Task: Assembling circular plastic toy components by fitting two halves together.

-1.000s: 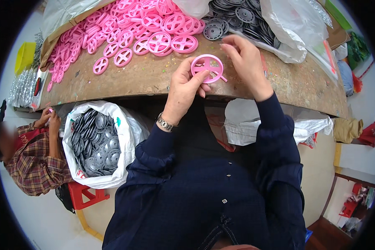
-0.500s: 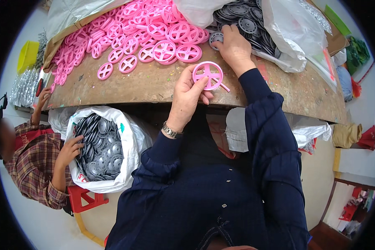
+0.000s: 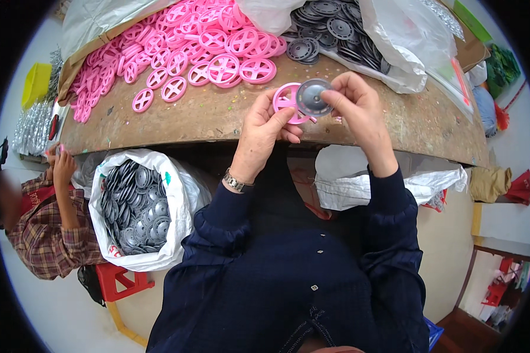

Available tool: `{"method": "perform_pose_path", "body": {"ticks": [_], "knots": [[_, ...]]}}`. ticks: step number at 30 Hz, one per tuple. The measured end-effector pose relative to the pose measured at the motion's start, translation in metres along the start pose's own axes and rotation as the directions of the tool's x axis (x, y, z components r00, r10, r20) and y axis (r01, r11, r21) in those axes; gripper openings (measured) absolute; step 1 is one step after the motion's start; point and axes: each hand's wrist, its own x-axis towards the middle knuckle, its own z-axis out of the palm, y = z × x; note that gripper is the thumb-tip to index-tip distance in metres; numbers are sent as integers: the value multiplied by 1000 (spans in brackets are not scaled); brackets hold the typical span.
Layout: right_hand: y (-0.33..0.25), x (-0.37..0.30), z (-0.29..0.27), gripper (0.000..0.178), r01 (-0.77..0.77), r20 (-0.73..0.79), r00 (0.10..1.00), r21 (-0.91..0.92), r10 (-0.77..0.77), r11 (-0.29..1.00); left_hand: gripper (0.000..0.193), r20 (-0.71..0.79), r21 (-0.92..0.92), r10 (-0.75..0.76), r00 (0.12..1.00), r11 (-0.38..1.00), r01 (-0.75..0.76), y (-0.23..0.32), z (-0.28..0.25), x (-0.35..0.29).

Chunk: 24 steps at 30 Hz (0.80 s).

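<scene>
My left hand (image 3: 266, 120) grips a pink plastic spoked wheel (image 3: 281, 100) between thumb and fingers, above the table's near edge. A short pink stem shows under the wheel. My right hand (image 3: 362, 109) pinches a grey round disc (image 3: 313, 97) with a raised hub. The disc overlaps the right part of the pink wheel; whether the two touch, I cannot tell. Beyond my hands lies a large heap of pink wheels (image 3: 223, 68), with several single ones nearest me. More grey discs (image 3: 303, 50) spill from a clear-white plastic bag (image 3: 394, 50) at the back right.
A white sack (image 3: 182, 223) full of grey discs stands left of me, beside a red stool (image 3: 121, 282). A co-worker in a plaid shirt (image 3: 41, 241) sits at the far left, hands together by the table (image 3: 176, 126). Beneath the table's right side hangs white sheeting (image 3: 388, 185).
My right hand has come back from the grey pile with a disc and brought it over the pink wheel. The co-worker's hand has left the sack and joined the other.
</scene>
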Motion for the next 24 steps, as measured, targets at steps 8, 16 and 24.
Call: {"method": "perform_pose_path", "body": {"ticks": [8, 16, 24], "knots": [[10, -27, 12, 13, 116, -137, 977, -299, -163, 947, 36, 94, 74, 33, 995, 996, -40, -3, 20, -13], [-1, -47, 0, 18, 59, -4, 998, -245, -62, 968, 32, 168, 103, 79, 983, 990, -98, -10, 22, -22], [6, -64, 6, 13, 178, -68, 977, -247, -200, 953, 25, 166, 407, 199, 966, 878, -251, -12, 33, -35]]}}
